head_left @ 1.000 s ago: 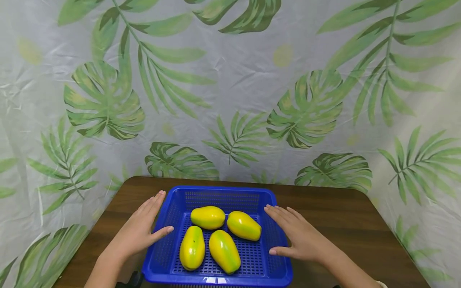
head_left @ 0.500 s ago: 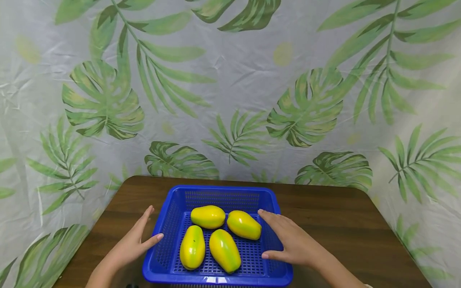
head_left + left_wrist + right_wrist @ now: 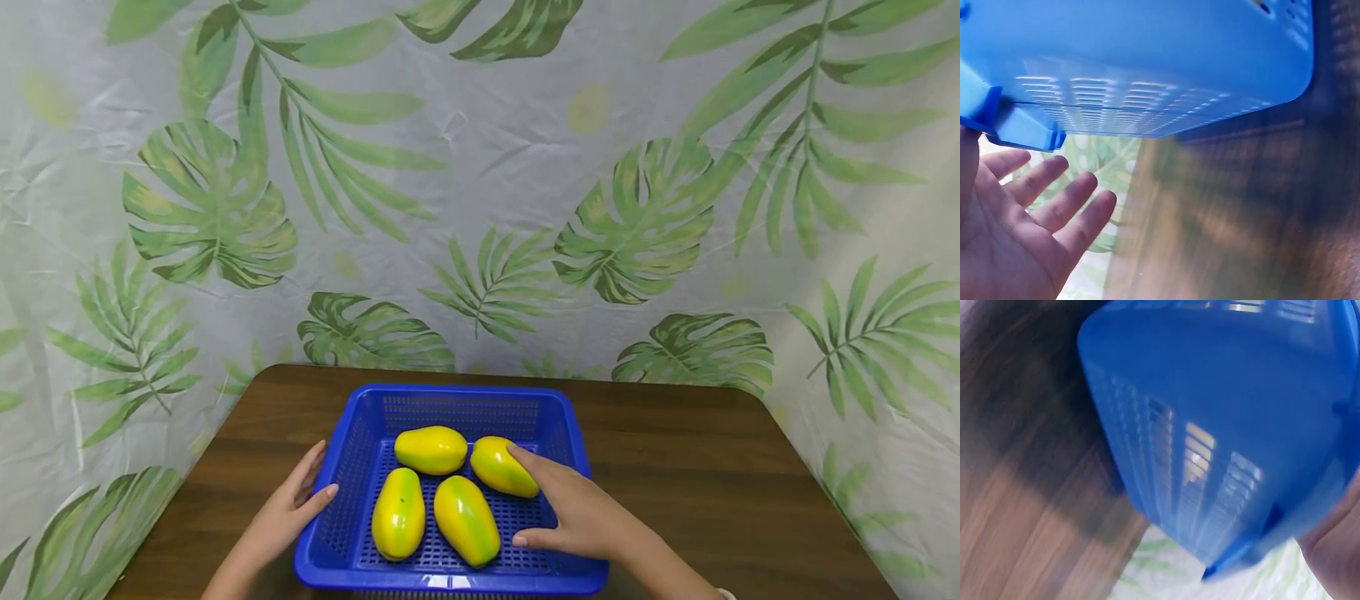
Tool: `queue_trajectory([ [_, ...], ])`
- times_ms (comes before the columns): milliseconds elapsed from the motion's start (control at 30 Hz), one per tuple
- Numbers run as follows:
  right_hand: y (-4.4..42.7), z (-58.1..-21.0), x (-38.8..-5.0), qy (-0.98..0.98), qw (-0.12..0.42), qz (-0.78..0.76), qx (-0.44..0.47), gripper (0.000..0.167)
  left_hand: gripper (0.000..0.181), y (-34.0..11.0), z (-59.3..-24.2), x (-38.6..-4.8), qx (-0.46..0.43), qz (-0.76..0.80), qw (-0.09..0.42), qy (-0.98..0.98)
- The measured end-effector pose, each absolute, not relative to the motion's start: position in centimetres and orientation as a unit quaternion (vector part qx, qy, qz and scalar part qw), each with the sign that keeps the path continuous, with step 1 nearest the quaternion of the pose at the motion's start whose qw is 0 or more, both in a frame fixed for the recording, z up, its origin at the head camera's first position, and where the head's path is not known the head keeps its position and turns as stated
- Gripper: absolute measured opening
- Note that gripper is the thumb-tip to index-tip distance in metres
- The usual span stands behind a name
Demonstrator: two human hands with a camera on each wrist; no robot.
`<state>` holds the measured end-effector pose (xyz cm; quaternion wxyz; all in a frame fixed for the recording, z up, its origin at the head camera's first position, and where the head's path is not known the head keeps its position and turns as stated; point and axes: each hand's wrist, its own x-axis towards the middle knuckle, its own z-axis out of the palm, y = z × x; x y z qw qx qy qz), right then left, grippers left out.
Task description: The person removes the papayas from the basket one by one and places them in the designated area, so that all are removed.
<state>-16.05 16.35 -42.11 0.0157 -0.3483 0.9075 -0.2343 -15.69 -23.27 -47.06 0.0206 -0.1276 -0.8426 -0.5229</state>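
Note:
A blue plastic basket [image 3: 450,582] with slotted walls holds several yellow-green papayas. Two lie at the back, a left papaya [image 3: 431,451] and a right papaya [image 3: 497,465]; in front are a left papaya [image 3: 398,514] and a right papaya [image 3: 467,521]. My left hand [image 3: 285,512] is at the basket's left side, thumb by the rim and fingers outside; the left wrist view shows those fingers [image 3: 1063,200] spread and loosely bent. Over the basket's right side reaches my right hand [image 3: 585,512], fingers extended, fingertips overlapping the back right papaya in view; contact is unclear.
The basket stands on a dark brown wooden table [image 3: 697,467] with rounded back corners. Behind the table hangs a pale curtain [image 3: 495,167] printed with green leaves. In the right wrist view the basket wall [image 3: 1222,381] fills much of the frame.
My right hand has moved left, from the basket's right rim to over the back right papaya. My left hand has shifted lower, outside the left rim. Basket and papayas stay in place.

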Motion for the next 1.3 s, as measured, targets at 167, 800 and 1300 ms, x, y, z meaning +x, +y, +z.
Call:
queue_trajectory([
  [167, 14.8, -42.3, -15.9, 0.901, 0.055, -0.266, -0.339, 0.09, 0.06, -23.2, -47.4, -15.5, -0.11, -0.564, 0.008, -0.819],
  [800, 10.2, -45.5, -17.2, 0.879, 0.095, -0.349, -0.311, 0.096, 0.061, -23.2, -47.9, -15.6, -0.079, -0.671, -0.064, -0.734],
  [1300, 9.2, -47.0, -17.7, 0.891, 0.089, -0.325, -0.305, 0.096, 0.062, -23.2, -47.8, -15.6, -0.063, -0.695, -0.091, -0.711],
])
